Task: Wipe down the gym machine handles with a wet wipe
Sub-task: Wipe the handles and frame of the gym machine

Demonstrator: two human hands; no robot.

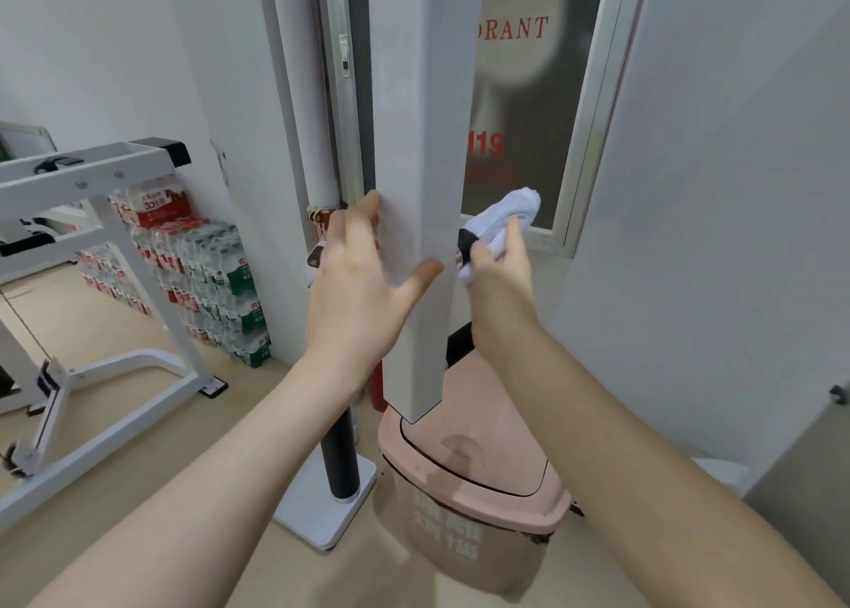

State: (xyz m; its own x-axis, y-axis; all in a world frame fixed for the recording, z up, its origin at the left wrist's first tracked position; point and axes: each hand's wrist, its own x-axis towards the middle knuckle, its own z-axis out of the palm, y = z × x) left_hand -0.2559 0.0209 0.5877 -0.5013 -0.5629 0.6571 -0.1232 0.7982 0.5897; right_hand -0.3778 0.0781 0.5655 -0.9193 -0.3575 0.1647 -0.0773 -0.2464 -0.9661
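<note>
While our left hand (363, 281) presses a wipe (399, 248) flat on the white post (421, 147), grip spread, our right hand (499, 267) has its grip pinching a white pack (503, 221) beside it.

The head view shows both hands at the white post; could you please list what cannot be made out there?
- Left hand: its palm side faces the white post, hiding how the wipe is pressed.
- Right hand: white packet, label unreadable.
- Red lettering: partly covered by the post.
- Pink bin: contents hidden under its lid.
</note>
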